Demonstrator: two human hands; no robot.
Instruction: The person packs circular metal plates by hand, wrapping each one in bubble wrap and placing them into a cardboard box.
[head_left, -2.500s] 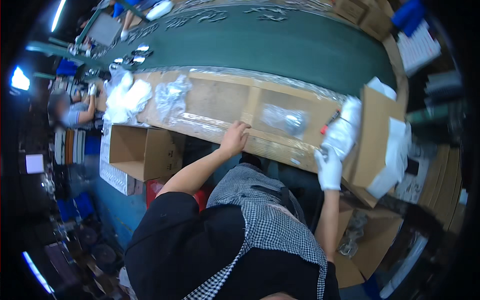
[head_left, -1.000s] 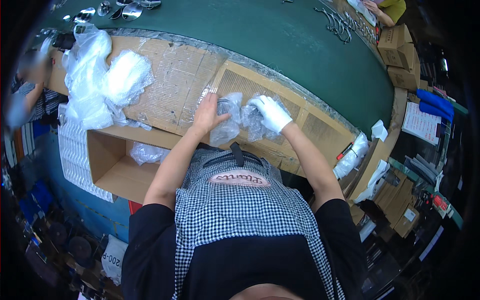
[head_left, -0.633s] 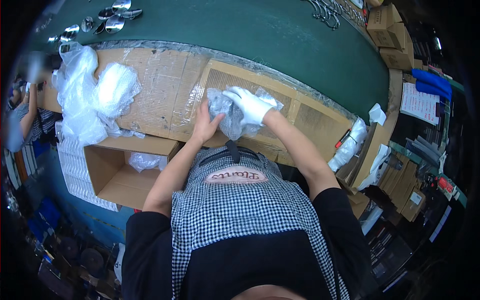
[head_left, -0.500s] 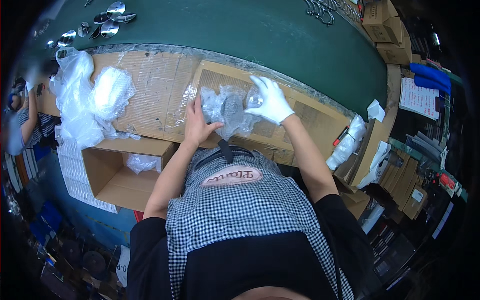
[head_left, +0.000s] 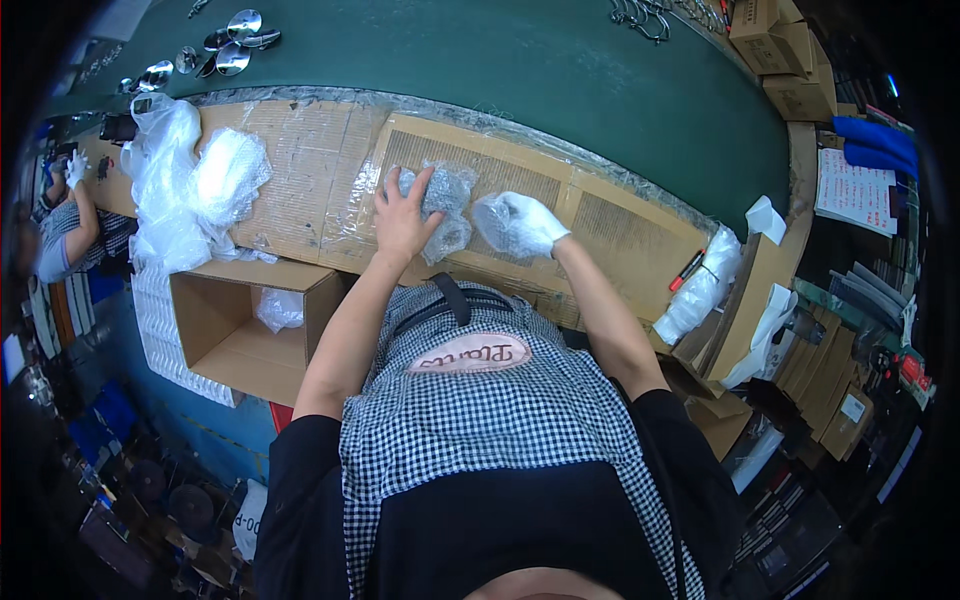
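A bubble-wrap bundle (head_left: 447, 190) with something greyish inside lies on the cardboard in front of me; the wrap hides what it is. My left hand (head_left: 405, 217), bare, rests on the bundle's left side with its fingers spread. To the right, my right hand (head_left: 536, 228) in a white glove is closed on a clear bubble-wrap piece (head_left: 495, 222). Whether that piece joins the bundle I cannot tell.
An open cardboard box (head_left: 250, 330) with clear wrap inside stands at lower left, below a heap of bubble wrap (head_left: 228, 170). Shiny metal parts (head_left: 235, 55) lie on the green table (head_left: 480, 70). A red marker (head_left: 686, 271) lies on a wrapped bundle at right.
My right hand has come down from the upper right, its spread fingers closing on clear wrap. My left hand has shifted slightly right and up onto the bundle.
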